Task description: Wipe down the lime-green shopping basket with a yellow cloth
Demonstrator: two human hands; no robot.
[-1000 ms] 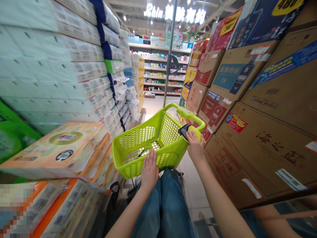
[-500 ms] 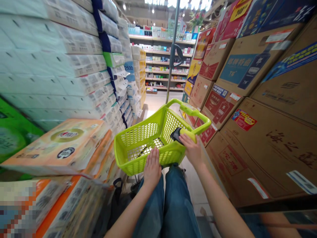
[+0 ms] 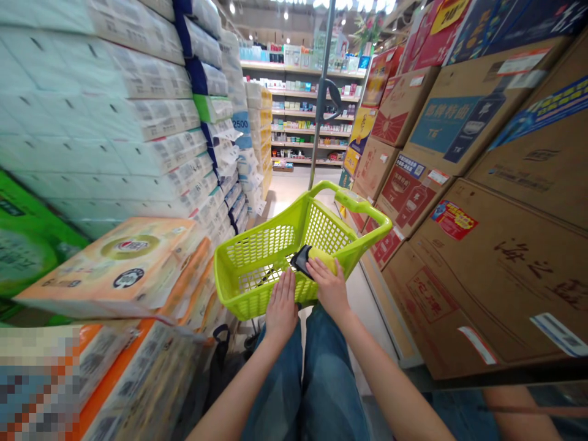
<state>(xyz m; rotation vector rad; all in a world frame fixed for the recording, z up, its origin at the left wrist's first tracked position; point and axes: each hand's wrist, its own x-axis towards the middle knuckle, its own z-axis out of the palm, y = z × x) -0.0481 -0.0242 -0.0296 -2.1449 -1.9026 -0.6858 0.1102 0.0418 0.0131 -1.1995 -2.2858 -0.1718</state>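
A lime-green shopping basket (image 3: 257, 301) with slotted walls and a raised handle stands tilted in front of my knees. My left hand (image 3: 282, 306) lies flat against its near rim, fingers straight and together, holding nothing. In my right hand (image 3: 331, 289) is a yellow-and-black object (image 3: 324, 257), its yellow body under my fingers and its black end pointing left over the basket's near side. I cannot make out its exact kind. Through the basket's floor slots, the ground shows.
Stacked tissue packs (image 3: 151, 116) rise on the left, with orange packs (image 3: 114, 263) lower down. Cardboard cartons (image 3: 496, 275) line the right side. A grey pole (image 3: 321, 92) stands beyond the basket, and stocked shelves (image 3: 307, 110) fill the back.
My right hand has moved left along the basket's near side, bringing the yellow-and-black object closer to my left hand. The left hand stays at the near rim.
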